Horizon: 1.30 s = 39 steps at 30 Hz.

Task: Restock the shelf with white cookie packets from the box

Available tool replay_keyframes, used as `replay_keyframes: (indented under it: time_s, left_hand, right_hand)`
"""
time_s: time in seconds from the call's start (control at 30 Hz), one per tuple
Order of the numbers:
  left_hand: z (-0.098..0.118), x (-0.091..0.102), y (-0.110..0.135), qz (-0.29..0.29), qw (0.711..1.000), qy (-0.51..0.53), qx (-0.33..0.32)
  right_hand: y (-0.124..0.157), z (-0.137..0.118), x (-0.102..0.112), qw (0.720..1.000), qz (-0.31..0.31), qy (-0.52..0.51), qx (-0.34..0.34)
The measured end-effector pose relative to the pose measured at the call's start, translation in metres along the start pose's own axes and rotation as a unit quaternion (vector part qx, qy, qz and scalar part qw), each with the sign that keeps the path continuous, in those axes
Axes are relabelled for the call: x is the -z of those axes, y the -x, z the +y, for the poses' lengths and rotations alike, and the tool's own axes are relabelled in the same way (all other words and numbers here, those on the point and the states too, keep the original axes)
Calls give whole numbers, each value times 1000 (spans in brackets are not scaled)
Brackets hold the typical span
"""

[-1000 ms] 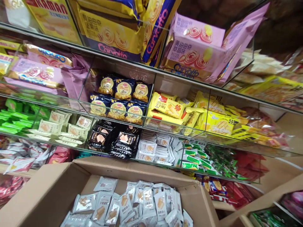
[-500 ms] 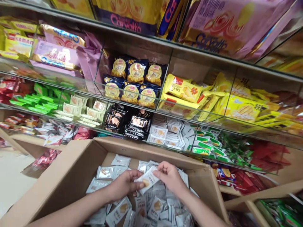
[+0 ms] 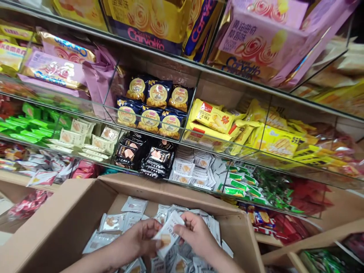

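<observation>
Both my hands are down in an open cardboard box [image 3: 71, 212] full of small white snack packets [image 3: 112, 222]. My left hand [image 3: 142, 239] and my right hand [image 3: 195, 235] are pinched on the same white packet [image 3: 167, 233], holding it tilted above the pile. More of these white packets [image 3: 187, 168] lie stacked in the glass shelf compartment just behind the box.
Glass shelves with dividers rise behind the box. Black packets [image 3: 142, 153], blue cookie packs [image 3: 153, 106], yellow wafer packs [image 3: 227, 121], green packs [image 3: 28, 121] and pink and yellow Carvalto boxes [image 3: 250, 41] fill them. Wooden shelving [image 3: 313, 239] runs at the lower right.
A second ago no hands were in view. Both came into the box, took hold of one white packet, and now hold it slightly lower and nearer me.
</observation>
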<state>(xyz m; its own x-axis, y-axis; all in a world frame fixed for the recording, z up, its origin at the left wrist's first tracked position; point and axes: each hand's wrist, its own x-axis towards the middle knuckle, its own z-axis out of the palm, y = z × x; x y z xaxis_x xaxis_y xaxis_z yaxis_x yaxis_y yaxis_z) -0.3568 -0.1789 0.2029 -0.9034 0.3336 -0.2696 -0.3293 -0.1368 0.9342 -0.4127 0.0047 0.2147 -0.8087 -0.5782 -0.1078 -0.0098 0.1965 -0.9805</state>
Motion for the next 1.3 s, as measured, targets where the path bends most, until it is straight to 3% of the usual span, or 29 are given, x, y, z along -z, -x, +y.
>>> replay_keyframes:
  time_s: [0.07, 0.13, 0.3, 0.37, 0.5, 0.63, 0.7, 0.8, 0.9, 1.0, 1.1, 1.3]
  left_hand:
    - [-6, 0, 0, -3, 995, -103, -2]
    - [-10, -2, 0, 5, 986, -166, -8]
    - [-15, -9, -2, 19, 999, -27, -22]
    - [-17, -8, -5, 31, 999, -23, -20]
    - [-26, 4, -11, 39, 998, -4, -45]
    - [-34, 15, -14, 27, 999, -13, -24]
    - [-33, 15, -14, 25, 999, -46, -11]
    - [-29, 10, -12, 18, 995, -96, -4]
    - [-27, 6, -9, 12, 990, -137, 8]
    - [-31, 6, -7, 8, 982, -188, 24]
    - [-37, 10, -5, 19, 962, -270, 23]
    - [-38, 12, -4, 17, 934, -355, 37]
  right_hand:
    - [4, -1, -3, 992, 3, 121, 22]
    - [7, 0, -6, 984, -10, 175, 23]
    - [8, 11, -17, 996, -75, 5, -43]
    - [7, 11, -17, 996, -75, 27, -37]
    - [6, -11, 1, 985, 8, 164, 57]
    - [9, -50, 31, 976, 101, 175, 80]
    - [7, -66, 46, 953, 152, 239, 103]
    - [-11, -80, 67, 860, 279, 397, 159]
    - [-45, -80, 89, 784, 343, 508, 96]
    - [-80, -72, 107, 772, 312, 553, 24]
    - [-105, -63, 118, 783, 286, 553, 17]
    - [-118, -46, 120, 770, 350, 533, -8]
